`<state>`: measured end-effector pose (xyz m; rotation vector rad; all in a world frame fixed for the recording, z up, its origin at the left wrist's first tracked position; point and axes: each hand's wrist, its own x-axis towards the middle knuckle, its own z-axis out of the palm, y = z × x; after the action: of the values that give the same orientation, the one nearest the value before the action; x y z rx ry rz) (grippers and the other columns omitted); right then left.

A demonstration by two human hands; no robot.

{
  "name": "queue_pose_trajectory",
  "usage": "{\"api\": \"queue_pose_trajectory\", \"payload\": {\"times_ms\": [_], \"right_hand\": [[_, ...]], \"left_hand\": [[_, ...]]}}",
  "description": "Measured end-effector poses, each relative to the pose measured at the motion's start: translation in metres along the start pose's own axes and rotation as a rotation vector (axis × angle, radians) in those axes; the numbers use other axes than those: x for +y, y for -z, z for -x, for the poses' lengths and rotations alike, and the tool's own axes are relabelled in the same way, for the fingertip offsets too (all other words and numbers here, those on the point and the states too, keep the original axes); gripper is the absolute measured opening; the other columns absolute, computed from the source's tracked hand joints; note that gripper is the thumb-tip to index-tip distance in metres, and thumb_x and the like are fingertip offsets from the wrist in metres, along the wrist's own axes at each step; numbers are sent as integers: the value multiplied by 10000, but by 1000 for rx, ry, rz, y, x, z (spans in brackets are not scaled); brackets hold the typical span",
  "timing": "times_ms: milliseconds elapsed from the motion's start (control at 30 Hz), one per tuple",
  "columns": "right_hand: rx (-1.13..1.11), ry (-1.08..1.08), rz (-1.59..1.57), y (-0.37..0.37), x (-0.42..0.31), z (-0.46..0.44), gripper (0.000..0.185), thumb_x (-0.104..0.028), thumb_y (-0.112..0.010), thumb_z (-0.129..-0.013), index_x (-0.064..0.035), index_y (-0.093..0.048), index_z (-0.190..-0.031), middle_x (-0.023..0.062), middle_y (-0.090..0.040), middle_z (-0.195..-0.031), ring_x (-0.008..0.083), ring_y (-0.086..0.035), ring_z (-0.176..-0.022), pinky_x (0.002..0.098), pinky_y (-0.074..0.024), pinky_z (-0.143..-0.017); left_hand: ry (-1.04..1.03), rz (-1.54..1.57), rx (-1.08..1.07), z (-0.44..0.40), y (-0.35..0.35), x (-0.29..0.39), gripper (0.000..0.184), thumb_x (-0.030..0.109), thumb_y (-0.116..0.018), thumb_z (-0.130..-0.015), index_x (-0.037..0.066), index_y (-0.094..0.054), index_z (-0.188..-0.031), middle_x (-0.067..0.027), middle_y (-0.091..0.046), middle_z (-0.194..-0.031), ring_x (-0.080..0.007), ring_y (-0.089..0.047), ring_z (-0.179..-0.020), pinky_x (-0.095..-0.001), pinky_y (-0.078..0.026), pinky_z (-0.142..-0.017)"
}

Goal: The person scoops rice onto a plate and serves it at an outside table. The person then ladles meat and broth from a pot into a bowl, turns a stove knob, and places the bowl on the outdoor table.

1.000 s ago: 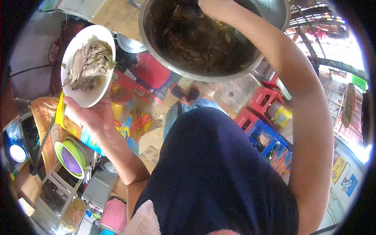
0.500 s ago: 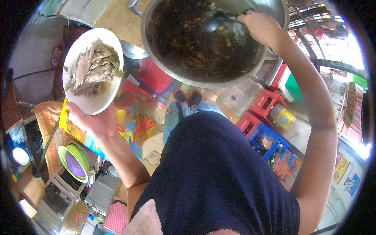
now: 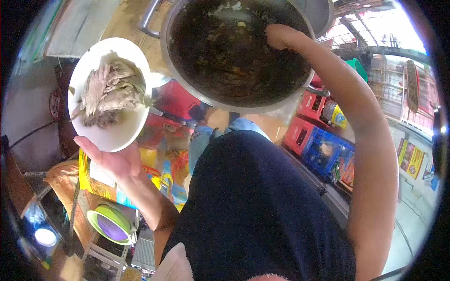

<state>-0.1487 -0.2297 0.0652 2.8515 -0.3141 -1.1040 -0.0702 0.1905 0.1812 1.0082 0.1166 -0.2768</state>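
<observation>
On the left, my left hand (image 3: pixel 115 159) supports a white oval bowl (image 3: pixel 117 140) from below. Grey pieces of meat with dark green leaves (image 3: pixel 112 91) lie in the bowl. At the top centre is a large metal pot (image 3: pixel 211 100) with dark broth (image 3: pixel 225 61) and bits floating in it. My right hand (image 3: pixel 283 37) is over the right part of the pot, its fingers closed and pointing down. What it holds is hidden; no ladle shows now.
Red crates (image 3: pixel 297 133) and a blue crate (image 3: pixel 321 150) stand below right of the pot. Green and purple basins (image 3: pixel 112 225) sit on a rack at lower left. The pot's handle (image 3: pixel 150 21) sticks out left, over a wooden board (image 3: pixel 129 28).
The ladle seen in the pot half a second ago has gone from sight. My right hand has moved down and left over the pot. The bowl appears slightly lower, and the view has shifted.
</observation>
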Motion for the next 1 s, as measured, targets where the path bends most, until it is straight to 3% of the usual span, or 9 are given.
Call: {"api": "queue_pose_trajectory", "payload": {"times_ms": [33,100,300,467,567,667,767,900,1000], "right_hand": [[-63,30,15,-13,-3,-13,218,-67,-566,-762,-10,-715,-910,161,-694,-919,342,-640,-987,406,-526,-835],[-154,222,109,-71,22,-64,322,-88,-522,-825,-58,-644,-1121,143,-678,-1008,291,-645,-939,407,-530,-778],[-25,2,-657,-53,-30,-23,427,-137,-459,-911,-105,-488,-1335,143,-659,-1033,235,-629,-838,441,-510,-629],[-41,-154,-610,-10,-43,-1,390,-125,-466,-903,-71,-536,-1283,180,-651,-1065,293,-637,-887,455,-519,-690],[70,-37,-257,-15,-25,-10,379,-105,-482,-872,-53,-568,-1237,214,-633,-1103,348,-638,-964,449,-517,-795],[218,19,-48,6,-22,14,364,-103,-496,-848,-79,-600,-1196,223,-615,-1134,380,-601,-1050,456,-490,-884],[204,-87,-60,43,-27,48,342,-100,-538,-814,-109,-631,-1143,203,-627,-1125,371,-604,-1050,470,-491,-880],[390,6,218,72,-34,78,159,-113,-569,-765,-38,-699,-713,184,-680,-767,313,-686,-718,410,-554,-646],[471,66,216,61,-33,55,165,-128,-573,-759,-49,-715,-732,179,-688,-787,312,-688,-747,414,-555,-666]], "left_hand": [[5,10,-4,-1,16,8,723,569,-472,-916,122,-289,-1455,-98,-355,-1463,-278,-338,-1342,-490,-265,-1118],[14,-4,-33,-7,25,10,727,571,-460,-920,116,-280,-1458,-103,-341,-1472,-285,-325,-1350,-495,-254,-1123],[49,-14,-48,-11,30,10,716,578,-441,-925,123,-288,-1456,-98,-347,-1470,-286,-332,-1347,-503,-268,-1113],[21,-43,-75,-12,35,9,700,582,-430,-927,141,-299,-1454,-82,-362,-1464,-276,-343,-1343,-510,-279,-1103],[-1,-39,-109,-9,36,6,727,571,-463,-914,126,-274,-1457,-128,-364,-1456,-328,-388,-1317,-574,-406,-1013],[-10,-37,-105,-8,35,3,737,575,-470,-909,122,-274,-1456,-130,-365,-1454,-325,-386,-1319,-563,-404,-1020],[53,4,-62,1,22,4,705,598,-422,-923,154,-298,-1457,-72,-363,-1462,-272,-342,-1342,-510,-311,-1083],[11,-29,-32,3,15,1,742,587,-476,-899,119,-296,-1446,-119,-388,-1442,-307,-409,-1306,-519,-406,-1035],[-20,-53,-41,4,11,-3,735,608,-453,-903,140,-303,-1448,-96,-374,-1449,-289,-378,-1320,-523,-347,-1061]]}}
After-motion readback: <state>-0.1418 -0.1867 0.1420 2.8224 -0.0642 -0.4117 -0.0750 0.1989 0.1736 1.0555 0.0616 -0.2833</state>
